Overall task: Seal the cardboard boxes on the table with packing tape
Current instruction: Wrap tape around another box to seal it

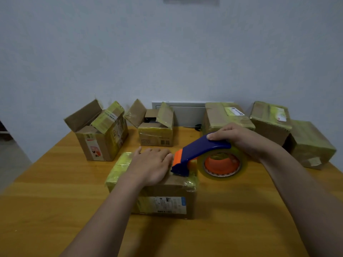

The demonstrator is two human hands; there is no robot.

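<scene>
On the table [55,182], the box [167,190] sat closed. Open boxes [100,134] stood behind it and taped boxes [226,117] behind and to its right. My left hand [151,166] lay flat on its top. My right hand [239,138] gripped the dispenser [200,149], nose on the box's right end. I judged that firm pressure and a level pull would seal best.

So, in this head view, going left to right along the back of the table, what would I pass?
A tall open box → smaller open box → first taped box → second taped box → third taped box, at the table's right edge.
</scene>
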